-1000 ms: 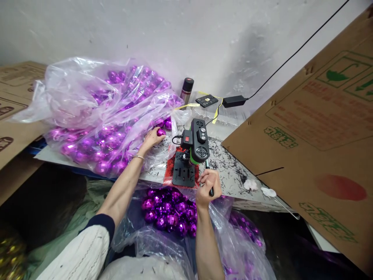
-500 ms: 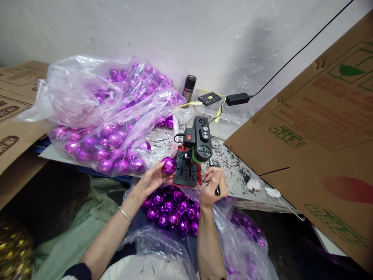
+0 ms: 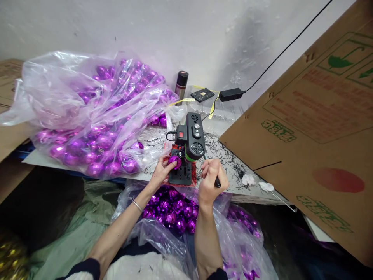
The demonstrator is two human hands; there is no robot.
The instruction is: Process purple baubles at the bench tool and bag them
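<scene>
My left hand [image 3: 162,170] pinches a shiny purple faceted ball [image 3: 175,161] over the left part of the machine's black slotted base plate [image 3: 180,175]. The small bench drill press [image 3: 194,134], black with a green band, rises behind that plate. On its right side my right hand [image 3: 214,179] is closed round a black-ended lever handle [image 3: 217,182]. More purple balls [image 3: 169,210] lie in an open clear plastic bag below the table edge, under my forearms. The tip of the machine's tool is hidden behind its head and the ball.
A clear bag of purple balls [image 3: 87,147] covers the table's left side. Behind the machine stand a dark bottle [image 3: 181,86], a phone-like black slab [image 3: 202,95] and a power adapter [image 3: 231,94]. Black shavings [image 3: 224,157] litter the table. A large cardboard box [image 3: 309,136] leans in from the right.
My left hand has carried the ball rightward, from beside the machine to above its base plate. My right hand stays on the lever. The whole view has shifted slightly.
</scene>
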